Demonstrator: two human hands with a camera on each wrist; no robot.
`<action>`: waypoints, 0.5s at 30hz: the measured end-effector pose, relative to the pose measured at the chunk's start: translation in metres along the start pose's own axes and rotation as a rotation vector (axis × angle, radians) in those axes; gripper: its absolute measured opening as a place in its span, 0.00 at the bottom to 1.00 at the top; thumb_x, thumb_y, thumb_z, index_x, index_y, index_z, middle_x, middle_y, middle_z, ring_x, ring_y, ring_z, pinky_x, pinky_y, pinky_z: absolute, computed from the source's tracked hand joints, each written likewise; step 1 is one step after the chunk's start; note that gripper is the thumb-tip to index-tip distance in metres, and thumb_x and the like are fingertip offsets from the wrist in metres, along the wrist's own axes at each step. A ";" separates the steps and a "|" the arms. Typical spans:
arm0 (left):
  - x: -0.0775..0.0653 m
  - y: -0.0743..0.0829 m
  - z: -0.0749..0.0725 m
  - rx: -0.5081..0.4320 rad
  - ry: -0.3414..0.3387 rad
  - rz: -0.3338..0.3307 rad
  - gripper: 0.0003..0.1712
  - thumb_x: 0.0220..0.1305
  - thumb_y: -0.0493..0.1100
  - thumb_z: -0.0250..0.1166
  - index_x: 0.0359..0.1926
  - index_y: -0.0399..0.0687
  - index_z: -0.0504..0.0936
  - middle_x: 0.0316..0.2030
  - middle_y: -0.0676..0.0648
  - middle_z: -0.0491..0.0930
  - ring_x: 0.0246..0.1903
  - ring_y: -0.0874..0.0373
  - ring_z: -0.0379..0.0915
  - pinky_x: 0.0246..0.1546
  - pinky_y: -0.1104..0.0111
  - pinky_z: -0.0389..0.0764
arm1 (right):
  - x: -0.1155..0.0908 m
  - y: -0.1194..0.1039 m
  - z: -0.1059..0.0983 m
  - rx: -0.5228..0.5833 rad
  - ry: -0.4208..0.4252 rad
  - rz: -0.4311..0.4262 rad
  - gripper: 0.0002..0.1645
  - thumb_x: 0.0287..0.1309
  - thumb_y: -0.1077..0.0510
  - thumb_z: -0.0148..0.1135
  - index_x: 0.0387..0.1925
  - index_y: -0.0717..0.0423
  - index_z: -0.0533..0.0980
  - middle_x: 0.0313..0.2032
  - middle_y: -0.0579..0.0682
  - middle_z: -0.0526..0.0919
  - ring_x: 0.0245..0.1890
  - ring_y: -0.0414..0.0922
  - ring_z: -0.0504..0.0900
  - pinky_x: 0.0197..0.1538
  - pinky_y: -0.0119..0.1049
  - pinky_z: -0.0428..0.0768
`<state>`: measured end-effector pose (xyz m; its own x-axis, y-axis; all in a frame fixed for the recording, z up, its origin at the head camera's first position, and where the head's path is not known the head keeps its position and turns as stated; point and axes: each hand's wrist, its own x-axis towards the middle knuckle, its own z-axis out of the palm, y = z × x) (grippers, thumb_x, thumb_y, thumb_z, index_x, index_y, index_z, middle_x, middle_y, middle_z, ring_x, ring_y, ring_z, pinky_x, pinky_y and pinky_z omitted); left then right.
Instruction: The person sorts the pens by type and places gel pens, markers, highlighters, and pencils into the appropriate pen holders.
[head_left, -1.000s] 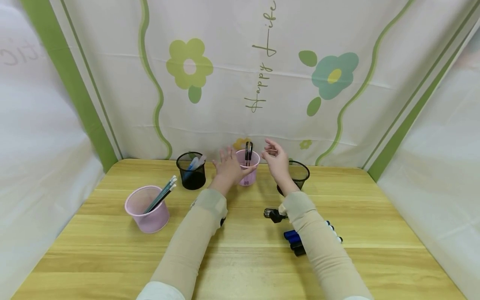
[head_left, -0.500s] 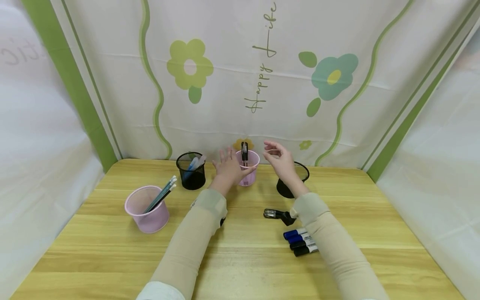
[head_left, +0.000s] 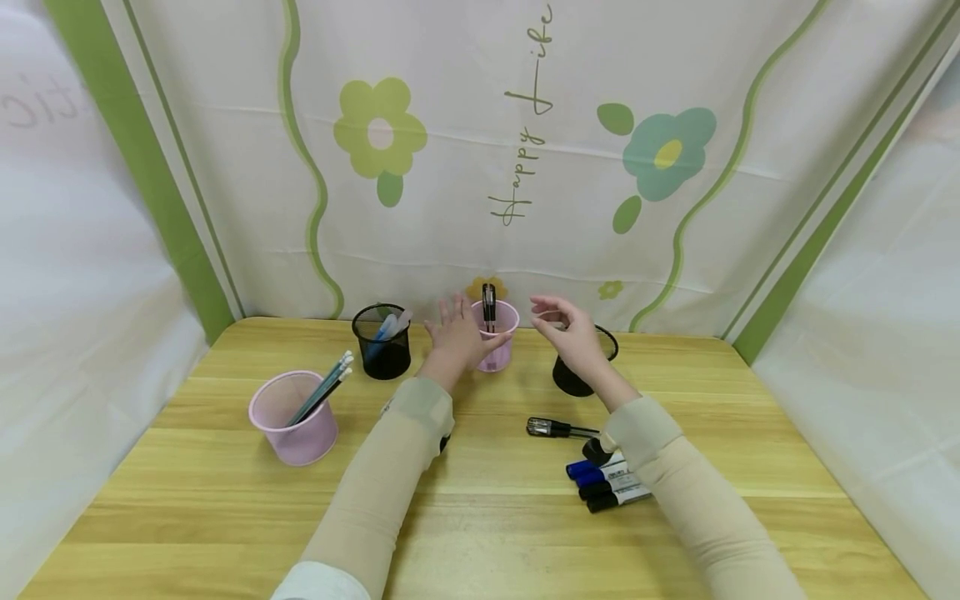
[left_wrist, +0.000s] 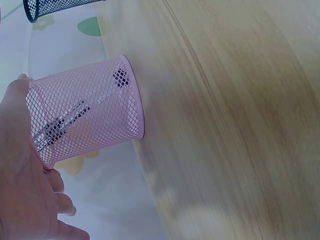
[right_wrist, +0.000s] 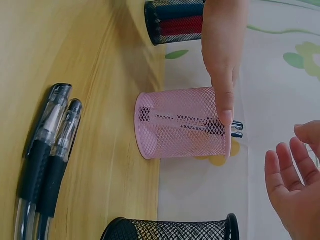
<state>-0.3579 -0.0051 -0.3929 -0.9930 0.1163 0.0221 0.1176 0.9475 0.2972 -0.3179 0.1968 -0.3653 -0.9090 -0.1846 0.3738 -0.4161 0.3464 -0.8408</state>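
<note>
My left hand [head_left: 457, 337] is at a pink mesh pen cup [head_left: 497, 357] at the back of the table, fingers straight and spread, thumb across its front. In the right wrist view that thumb touches the rim. Black-capped gel pens [head_left: 489, 304] stand upright inside the cup. Just right of it my right hand [head_left: 576, 337] hovers with fingers loosely bent, nothing between them, apart from the cup. Below the right hand stands a black mesh cup [head_left: 572, 383], partly hidden by it. Two clear-and-black gel pens [right_wrist: 42, 160] lie on the table.
Several blue- and black-capped markers [head_left: 603, 483] lie near my right sleeve. At the left stand a black mesh cup [head_left: 386, 362] with pens and a pink cup [head_left: 303, 446] with pencils. A flowered curtain [head_left: 465, 200] hangs behind the table [head_left: 480, 533].
My right hand has drawn back slightly rightward and down from the pink cup. The gel pens in the cup have tipped a little left. My left hand stays put.
</note>
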 end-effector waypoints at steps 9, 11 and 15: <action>0.000 -0.001 0.000 -0.002 0.006 0.004 0.68 0.63 0.82 0.50 0.81 0.37 0.39 0.81 0.37 0.34 0.79 0.36 0.29 0.70 0.33 0.47 | -0.013 0.001 -0.007 -0.053 -0.060 -0.038 0.22 0.72 0.62 0.61 0.64 0.61 0.76 0.54 0.60 0.83 0.52 0.52 0.81 0.47 0.31 0.80; 0.000 -0.002 0.000 -0.007 0.009 0.004 0.68 0.63 0.82 0.50 0.82 0.37 0.39 0.81 0.38 0.35 0.79 0.37 0.29 0.71 0.33 0.47 | -0.016 0.003 -0.009 -0.072 -0.086 -0.037 0.21 0.72 0.62 0.61 0.64 0.61 0.76 0.54 0.60 0.83 0.52 0.52 0.81 0.50 0.36 0.81; 0.000 -0.002 0.000 -0.021 0.005 0.007 0.67 0.64 0.82 0.50 0.82 0.37 0.39 0.81 0.38 0.35 0.79 0.37 0.29 0.70 0.32 0.44 | -0.026 0.009 -0.014 -0.107 -0.130 -0.026 0.21 0.73 0.61 0.61 0.64 0.59 0.77 0.54 0.59 0.84 0.53 0.53 0.82 0.54 0.48 0.81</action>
<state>-0.3580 -0.0069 -0.3937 -0.9922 0.1214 0.0292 0.1244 0.9403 0.3167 -0.2989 0.2177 -0.3773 -0.8896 -0.3101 0.3355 -0.4465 0.4346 -0.7821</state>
